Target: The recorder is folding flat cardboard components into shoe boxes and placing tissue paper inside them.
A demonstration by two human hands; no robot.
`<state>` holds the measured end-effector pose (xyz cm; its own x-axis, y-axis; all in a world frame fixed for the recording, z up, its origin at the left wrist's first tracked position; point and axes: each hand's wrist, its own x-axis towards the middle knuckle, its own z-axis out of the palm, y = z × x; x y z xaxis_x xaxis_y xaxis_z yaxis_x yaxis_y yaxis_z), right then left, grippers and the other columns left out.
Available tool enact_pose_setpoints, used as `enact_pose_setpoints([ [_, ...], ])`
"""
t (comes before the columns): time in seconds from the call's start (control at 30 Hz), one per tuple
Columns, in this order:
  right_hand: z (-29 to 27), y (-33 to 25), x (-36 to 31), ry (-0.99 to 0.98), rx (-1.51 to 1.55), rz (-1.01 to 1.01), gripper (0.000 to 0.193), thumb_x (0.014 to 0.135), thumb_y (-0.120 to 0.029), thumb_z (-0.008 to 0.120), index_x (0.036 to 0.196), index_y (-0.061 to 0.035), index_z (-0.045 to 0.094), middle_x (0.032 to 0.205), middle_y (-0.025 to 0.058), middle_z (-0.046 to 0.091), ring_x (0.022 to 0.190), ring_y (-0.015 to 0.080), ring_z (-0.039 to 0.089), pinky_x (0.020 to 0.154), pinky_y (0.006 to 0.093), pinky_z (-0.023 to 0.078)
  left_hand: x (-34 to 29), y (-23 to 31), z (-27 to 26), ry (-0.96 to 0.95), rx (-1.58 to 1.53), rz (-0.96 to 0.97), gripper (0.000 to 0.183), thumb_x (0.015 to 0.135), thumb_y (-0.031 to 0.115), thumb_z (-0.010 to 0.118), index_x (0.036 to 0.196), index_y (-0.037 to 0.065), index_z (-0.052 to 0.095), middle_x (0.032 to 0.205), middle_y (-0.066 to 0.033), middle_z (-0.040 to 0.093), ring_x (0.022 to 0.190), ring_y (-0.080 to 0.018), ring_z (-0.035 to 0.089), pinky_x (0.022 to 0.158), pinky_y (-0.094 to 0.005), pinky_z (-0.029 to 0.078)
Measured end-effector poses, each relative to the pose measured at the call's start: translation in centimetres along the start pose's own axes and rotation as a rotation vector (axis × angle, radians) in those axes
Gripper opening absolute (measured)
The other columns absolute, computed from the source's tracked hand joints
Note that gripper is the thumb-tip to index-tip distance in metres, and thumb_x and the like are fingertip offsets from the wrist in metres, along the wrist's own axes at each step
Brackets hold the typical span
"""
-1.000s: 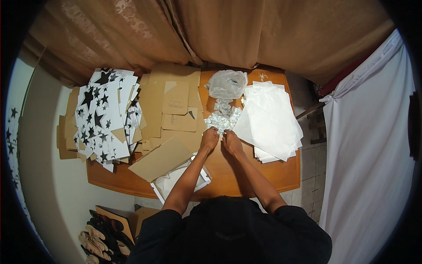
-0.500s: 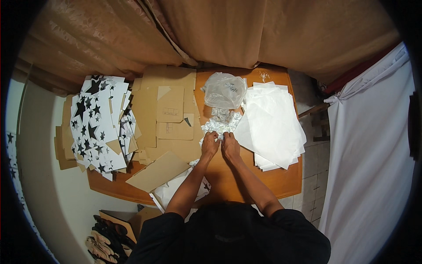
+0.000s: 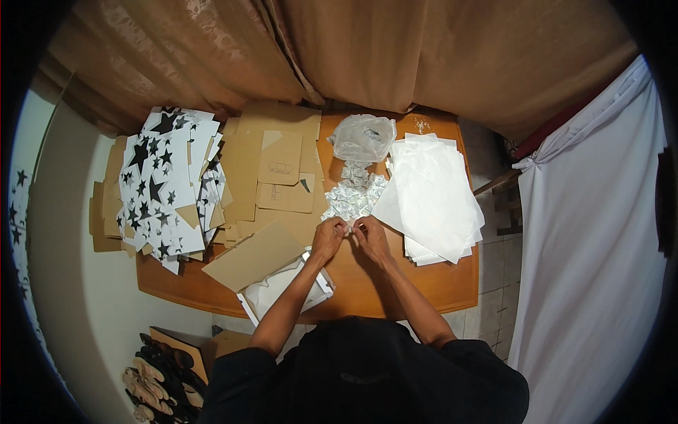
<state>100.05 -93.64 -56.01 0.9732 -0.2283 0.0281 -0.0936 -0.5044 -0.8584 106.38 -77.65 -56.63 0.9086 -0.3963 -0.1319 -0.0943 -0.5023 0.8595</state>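
Note:
My left hand and my right hand meet over the wooden table, their fingertips pinched on a small white sachet, mostly hidden by the fingers. Just beyond them lies a spread of similar small sachets, pale with faint print, trailing back to a clear plastic bag. Beside my left forearm sits an open white box lined with white paper, its brown cardboard lid raised to the left. A stack of white paper sheets lies right of my right hand.
Flat brown cardboard pieces cover the table's left half. Farther left rise stacked white boards with black stars. Brown curtains hang behind the table; a white cloth hangs at right. Shoes stand at lower left.
My hands have drawn back slightly from the sachet pile, now pinching a small sachet between them. The view has shifted, and more of the open box shows.

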Motion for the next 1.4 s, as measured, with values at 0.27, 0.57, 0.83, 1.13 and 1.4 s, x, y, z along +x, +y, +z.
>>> enact_pose_setpoints([
  [0.27,1.3,-4.5,-3.8,-0.24,0.197,0.004,0.019,0.095,-0.014,0.066,0.106,0.0012,0.066,0.086,0.0112,0.07,0.078,0.0161,0.066,0.072,0.0306,0.054,-7.7,0.5,-4.0,0.118,-0.014,0.014,0.011,0.087,0.007,0.07,0.094,-0.001,0.068,0.081,-0.0141,0.067,0.072,-0.0244,0.063,0.07,-0.0364,0.051],
  [0.57,8.2,-7.7,-7.7,-0.514,0.11,-0.151,0.021,0.095,-0.014,0.066,0.109,0.001,0.068,0.09,0.0159,0.073,0.08,0.02,0.07,0.073,0.0329,0.057,-17.8,-3.6,-7.8,0.367,0.003,-0.122,0.013,0.088,0.012,0.072,0.096,0.002,0.07,0.077,-0.0092,0.068,0.066,-0.0188,0.06,0.064,-0.0328,0.05],
  [0.83,12.2,-9.8,-10.5,-0.609,-0.031,-0.337,0.024,0.092,-0.009,0.067,0.113,0.0011,0.068,0.102,0.0185,0.074,0.092,0.0337,0.073,0.08,0.0416,0.058,-25.5,-7.0,-10.0,0.574,0.075,-0.201,0.022,0.086,0.011,0.074,0.106,0.003,0.067,0.098,-0.0135,0.067,0.079,-0.0264,0.065,0.074,-0.0369,0.053],
  [1.13,10.2,-8.7,-10.9,-0.226,-0.502,-0.49,0.03,0.082,0.003,0.062,0.11,-0.0036,0.07,0.129,0.0263,0.058,0.113,0.0461,0.057,0.095,0.0477,0.05,-29.4,-10.5,-11.5,0.749,0.173,-0.523,0.047,0.088,0.002,0.064,0.133,0.002,0.051,0.128,-0.0239,0.055,0.119,-0.0407,0.054,0.103,-0.0462,0.044],
  [1.4,8.1,-5.0,-9.8,-0.189,-0.341,-0.306,0.03,0.082,0.004,0.064,0.112,-0.0016,0.067,0.112,0.0266,0.065,0.095,0.0409,0.068,0.083,0.045,0.056,-29.1,-11.6,-10.9,0.651,0.026,-0.394,0.054,0.085,-0.009,0.059,0.136,0.004,0.05,0.125,-0.022,0.058,0.115,-0.0377,0.058,0.099,-0.0465,0.047],
])
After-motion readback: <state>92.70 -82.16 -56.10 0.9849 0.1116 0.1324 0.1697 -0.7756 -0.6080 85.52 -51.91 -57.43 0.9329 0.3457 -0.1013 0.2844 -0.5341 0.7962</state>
